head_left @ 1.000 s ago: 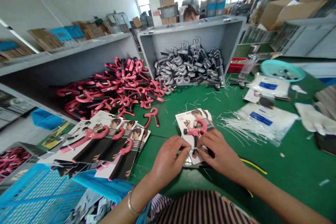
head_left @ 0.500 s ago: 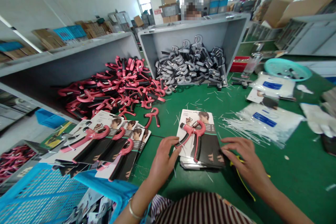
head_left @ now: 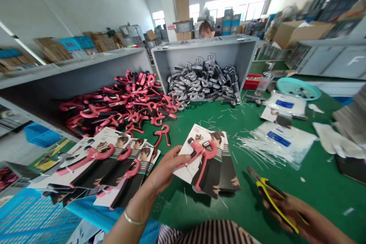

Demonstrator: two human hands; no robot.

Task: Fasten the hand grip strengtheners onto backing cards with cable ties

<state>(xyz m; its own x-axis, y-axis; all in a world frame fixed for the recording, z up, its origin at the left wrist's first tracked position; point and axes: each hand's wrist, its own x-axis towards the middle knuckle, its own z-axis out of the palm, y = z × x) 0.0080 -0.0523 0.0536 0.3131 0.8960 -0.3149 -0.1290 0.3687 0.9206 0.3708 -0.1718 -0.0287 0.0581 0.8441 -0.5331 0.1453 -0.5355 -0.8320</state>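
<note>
My left hand (head_left: 168, 166) pinches the left side of a printed card that carries a pink and black hand grip (head_left: 203, 154). The card is tilted over a stack of similar cards (head_left: 229, 164). At the lower right, my right hand (head_left: 294, 213) is closed around yellow and black pliers (head_left: 270, 194), whose jaws point up and left. More cards with pink grips (head_left: 100, 156) lie overlapped at the left. White cable ties (head_left: 261, 148) are spread right of the stack, and one pink grip (head_left: 162, 134) lies loose on the green table (head_left: 200, 116).
Behind are a grey bin (head_left: 40, 78) of pink grips and another (head_left: 243, 57) of grey grips. A blue crate (head_left: 25, 213) stands at lower left. Plastic bags (head_left: 300, 146), gloves (head_left: 337, 139) and a turquoise tray (head_left: 318, 93) lie right. A person (head_left: 206, 28) is beyond the bins.
My left hand has taken hold of the top card and shifted it left, turning it. My right hand has left the stack and picked up the pliers. The view has tilted up slightly.
</note>
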